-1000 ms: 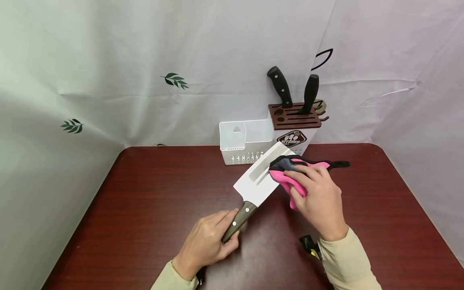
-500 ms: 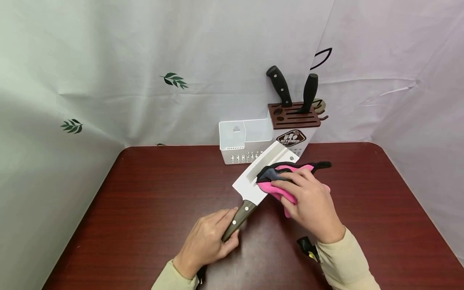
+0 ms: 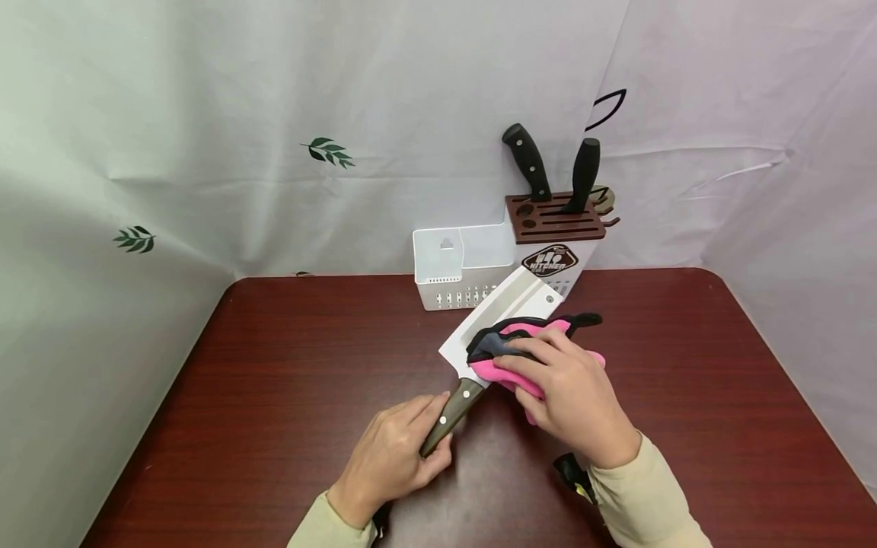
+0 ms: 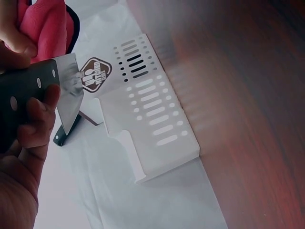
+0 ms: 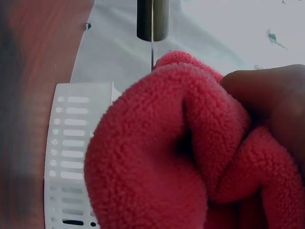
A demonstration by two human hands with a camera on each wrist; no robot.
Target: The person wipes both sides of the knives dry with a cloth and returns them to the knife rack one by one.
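My left hand (image 3: 392,449) grips the dark handle (image 3: 452,415) of a cleaver. Its broad pale blade (image 3: 496,304) points up and to the right, held above the table. My right hand (image 3: 575,396) pinches a folded pink cloth (image 3: 510,373) with black edging and a grey-blue patch. The cloth lies against the blade's lower part, close to the handle, and covers some of it. In the right wrist view the fluffy pink cloth (image 5: 147,148) fills the middle, with the cleaver's handle (image 5: 152,19) beyond it. The left wrist view shows fingers wrapped round the handle (image 4: 31,95).
Behind the blade stands a white knife holder (image 3: 466,293) with a brown slotted top (image 3: 555,219). Two black-handled knives (image 3: 527,164) stand in its slots. A pale curtain (image 3: 226,114) hangs along the back of the reddish-brown table (image 3: 274,365).
My right hand has slid the cloth down the blade, leftward toward the handle, uncovering the tip end and its small hole. The left hand and cleaver have stayed nearly still.
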